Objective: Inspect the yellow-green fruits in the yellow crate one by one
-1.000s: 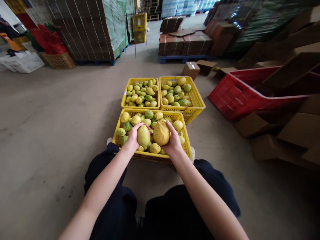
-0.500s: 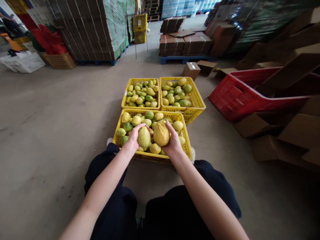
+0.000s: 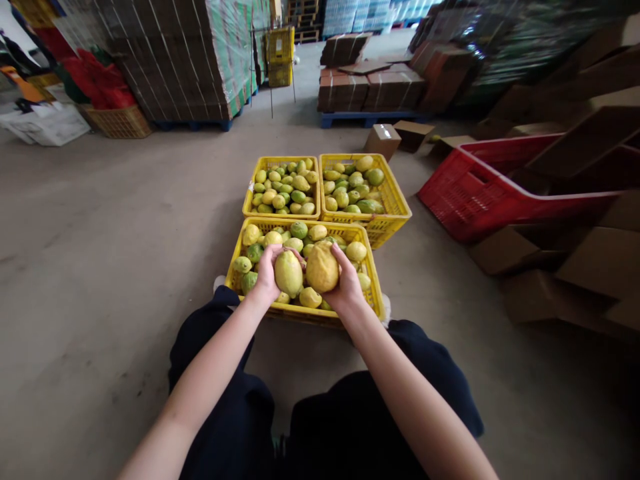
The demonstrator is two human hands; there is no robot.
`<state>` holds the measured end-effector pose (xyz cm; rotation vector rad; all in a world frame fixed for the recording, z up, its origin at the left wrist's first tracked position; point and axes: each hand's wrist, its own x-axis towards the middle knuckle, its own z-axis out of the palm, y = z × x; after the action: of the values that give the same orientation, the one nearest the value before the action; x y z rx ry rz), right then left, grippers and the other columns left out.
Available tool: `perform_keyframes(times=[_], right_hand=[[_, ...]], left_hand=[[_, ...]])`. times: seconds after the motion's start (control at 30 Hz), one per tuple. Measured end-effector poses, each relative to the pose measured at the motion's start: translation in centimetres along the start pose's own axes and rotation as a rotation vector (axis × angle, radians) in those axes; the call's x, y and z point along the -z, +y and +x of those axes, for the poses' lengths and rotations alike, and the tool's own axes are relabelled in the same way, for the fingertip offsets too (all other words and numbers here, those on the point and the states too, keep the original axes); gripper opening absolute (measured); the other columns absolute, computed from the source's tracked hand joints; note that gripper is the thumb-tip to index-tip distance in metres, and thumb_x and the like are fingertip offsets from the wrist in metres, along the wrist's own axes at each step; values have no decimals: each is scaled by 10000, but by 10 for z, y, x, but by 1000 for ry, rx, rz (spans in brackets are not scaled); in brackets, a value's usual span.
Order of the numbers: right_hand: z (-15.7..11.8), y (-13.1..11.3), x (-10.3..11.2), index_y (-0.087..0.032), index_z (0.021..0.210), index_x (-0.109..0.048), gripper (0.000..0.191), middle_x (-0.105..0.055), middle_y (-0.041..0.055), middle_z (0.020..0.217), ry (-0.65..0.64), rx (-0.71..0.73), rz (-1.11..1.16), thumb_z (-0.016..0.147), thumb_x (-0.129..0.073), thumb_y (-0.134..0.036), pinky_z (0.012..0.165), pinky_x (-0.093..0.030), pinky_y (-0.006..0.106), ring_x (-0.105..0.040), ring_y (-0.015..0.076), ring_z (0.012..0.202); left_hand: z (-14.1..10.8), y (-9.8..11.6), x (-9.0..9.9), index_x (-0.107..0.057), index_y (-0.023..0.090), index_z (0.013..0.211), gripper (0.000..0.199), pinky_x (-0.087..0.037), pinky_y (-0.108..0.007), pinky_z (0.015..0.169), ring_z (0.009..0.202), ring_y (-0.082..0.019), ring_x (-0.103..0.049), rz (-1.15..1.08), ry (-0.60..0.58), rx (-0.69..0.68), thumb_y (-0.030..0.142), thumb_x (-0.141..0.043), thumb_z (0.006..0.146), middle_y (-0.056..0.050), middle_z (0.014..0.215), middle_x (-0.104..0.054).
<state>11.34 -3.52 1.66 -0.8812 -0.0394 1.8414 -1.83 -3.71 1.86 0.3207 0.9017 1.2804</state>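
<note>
My left hand (image 3: 267, 275) is wrapped round a smooth, oval yellow-green fruit (image 3: 289, 274). In my right hand (image 3: 347, 280) rests a larger, bumpy, deeper yellow fruit (image 3: 321, 268), with the thumb over its upper side. The two fruits hang side by side, a small gap between them, above the front yellow crate (image 3: 374, 283). Similar yellow and green fruits (image 3: 356, 251) fill that crate; which kind they are I cannot tell. My hands hide part of its contents.
Behind stand two more yellow crates of such fruit, a left one (image 3: 246, 200) and a right one (image 3: 395, 210). A red crate (image 3: 455, 193) with cardboard boxes (image 3: 520, 247) lies to the right. Flattened cartons (image 3: 343, 90) and a wrapped stack (image 3: 165, 60) stand on pallets farther back.
My left hand has turned its fruit and shifted slightly, so the fruit shows a different side. My right hand and its fruit have barely moved.
</note>
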Motion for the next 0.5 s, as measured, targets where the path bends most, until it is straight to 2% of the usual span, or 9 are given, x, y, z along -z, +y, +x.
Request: perform_keyframes(times=[0.13, 0.27, 0.5], right_hand=[[0, 0, 0, -202, 916, -670, 145, -755, 24, 750, -7, 0, -3, 898, -601, -328, 718, -648, 353, -759, 236, 787], [0, 1, 0, -191, 911, -671, 156, -752, 28, 754, -7, 12, -6, 913, -581, -318, 720, -645, 339, -758, 228, 790], [0, 2, -1, -189, 909, -670, 172, -747, 31, 757, 13, 6, -6, 934, -555, -315, 729, -641, 334, -754, 224, 798]], left_hand=[[1, 0, 1, -617, 178, 655, 202, -557, -333, 636, 735, -259, -697, -40, 23, 6, 312, -489, 735, -71, 648, -671], [4, 0, 2, -613, 187, 700, 126, -560, -300, 632, 703, -232, -702, -15, 59, 87, 243, -507, 741, -34, 602, -639], [8, 0, 2, -629, 175, 760, 112, -568, -298, 658, 705, -234, -714, -69, 164, 199, 217, -527, 783, -41, 628, -650]])
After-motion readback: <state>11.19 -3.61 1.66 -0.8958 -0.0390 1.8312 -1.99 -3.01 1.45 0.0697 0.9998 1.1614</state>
